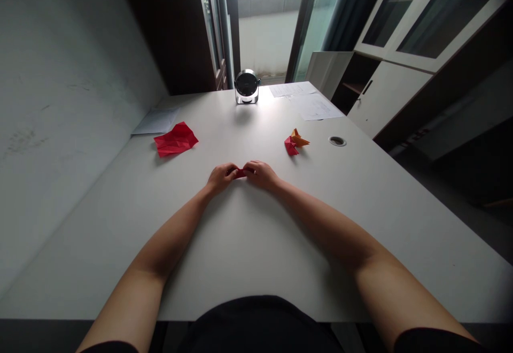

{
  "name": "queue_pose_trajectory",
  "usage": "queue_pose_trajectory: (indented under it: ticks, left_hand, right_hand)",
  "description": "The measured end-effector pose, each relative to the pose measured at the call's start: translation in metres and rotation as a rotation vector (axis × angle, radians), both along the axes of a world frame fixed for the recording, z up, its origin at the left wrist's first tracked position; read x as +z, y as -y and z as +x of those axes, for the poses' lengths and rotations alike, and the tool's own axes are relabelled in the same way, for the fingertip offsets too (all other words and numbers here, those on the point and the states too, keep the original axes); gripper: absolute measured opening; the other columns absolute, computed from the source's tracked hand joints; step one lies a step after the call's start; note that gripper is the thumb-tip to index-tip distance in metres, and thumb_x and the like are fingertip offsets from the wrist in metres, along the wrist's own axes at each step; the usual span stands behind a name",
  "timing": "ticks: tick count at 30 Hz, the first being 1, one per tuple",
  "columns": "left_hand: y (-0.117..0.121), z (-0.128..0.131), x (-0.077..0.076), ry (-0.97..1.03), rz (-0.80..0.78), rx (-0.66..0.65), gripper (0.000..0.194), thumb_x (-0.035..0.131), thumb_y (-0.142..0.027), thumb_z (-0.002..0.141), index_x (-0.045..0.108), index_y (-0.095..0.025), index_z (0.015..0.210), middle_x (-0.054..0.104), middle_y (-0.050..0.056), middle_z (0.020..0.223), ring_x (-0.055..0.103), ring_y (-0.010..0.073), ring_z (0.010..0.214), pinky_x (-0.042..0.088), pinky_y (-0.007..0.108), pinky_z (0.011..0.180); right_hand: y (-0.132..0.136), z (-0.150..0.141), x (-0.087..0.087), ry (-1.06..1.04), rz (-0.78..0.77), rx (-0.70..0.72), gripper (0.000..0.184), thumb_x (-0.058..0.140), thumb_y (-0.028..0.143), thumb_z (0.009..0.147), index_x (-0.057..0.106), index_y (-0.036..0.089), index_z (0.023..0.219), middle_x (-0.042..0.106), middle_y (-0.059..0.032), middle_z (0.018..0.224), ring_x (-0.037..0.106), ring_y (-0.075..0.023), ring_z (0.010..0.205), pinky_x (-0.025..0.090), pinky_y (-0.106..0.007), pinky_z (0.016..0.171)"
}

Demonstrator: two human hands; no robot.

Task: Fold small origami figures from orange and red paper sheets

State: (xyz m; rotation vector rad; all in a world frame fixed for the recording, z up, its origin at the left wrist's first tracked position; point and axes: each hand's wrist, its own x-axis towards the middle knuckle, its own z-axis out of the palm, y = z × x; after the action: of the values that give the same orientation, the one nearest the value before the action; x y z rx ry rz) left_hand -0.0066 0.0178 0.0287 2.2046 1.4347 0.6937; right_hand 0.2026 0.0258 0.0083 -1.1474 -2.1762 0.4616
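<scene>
A small piece of folded red paper (240, 173) lies low over the middle of the white table (248, 235). My left hand (222, 176) is closed on its left end, fingers curled and thumb against it. On the opposite end, my right hand (259, 173) grips it the same way. Only a short strip shows between the hands; the rest is hidden by fingers. To the left rests a creased, partly unfolded sheet of red paper (176, 139). At the right lie a red folded-paper piece (291, 146) and an orange folded-paper piece (298, 138), touching each other.
At the table's far side stands a round black device on a metal stand (247, 86). White papers (316, 106) lie at the back right, more sheets (155, 121) at the back left. A round cable hole (337, 141) is at the right. A wall (60, 101) borders the left.
</scene>
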Motion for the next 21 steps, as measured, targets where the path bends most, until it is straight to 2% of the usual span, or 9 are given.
queue_pose_trajectory:
  ticks: [9, 21]
  left_hand:
    - [-0.0010, -0.0003, -0.0024, 0.007, 0.012, 0.000, 0.024, 0.053, -0.033, 0.088, 0.072, -0.023, 0.098, 0.073, 0.001, 0.087, 0.062, 0.0153, 0.076, 0.045, 0.024, 0.070]
    - [0.0014, 0.0007, 0.0021, -0.001, -0.017, 0.012, 0.025, 0.053, -0.035, 0.088, 0.072, -0.023, 0.099, 0.073, 0.002, 0.089, 0.061, 0.0159, 0.077, 0.045, 0.024, 0.070]
  right_hand:
    - [-0.0005, 0.0002, -0.0006, -0.003, -0.013, -0.003, 0.014, 0.058, 0.025, 0.088, 0.071, 0.022, 0.094, 0.067, -0.0024, 0.087, 0.055, -0.0146, 0.078, 0.038, -0.025, 0.073]
    - [0.0006, -0.0009, 0.0019, 0.009, -0.015, -0.010, 0.015, 0.058, 0.025, 0.088, 0.071, 0.022, 0.094, 0.067, -0.0033, 0.087, 0.055, -0.0153, 0.079, 0.039, -0.025, 0.073]
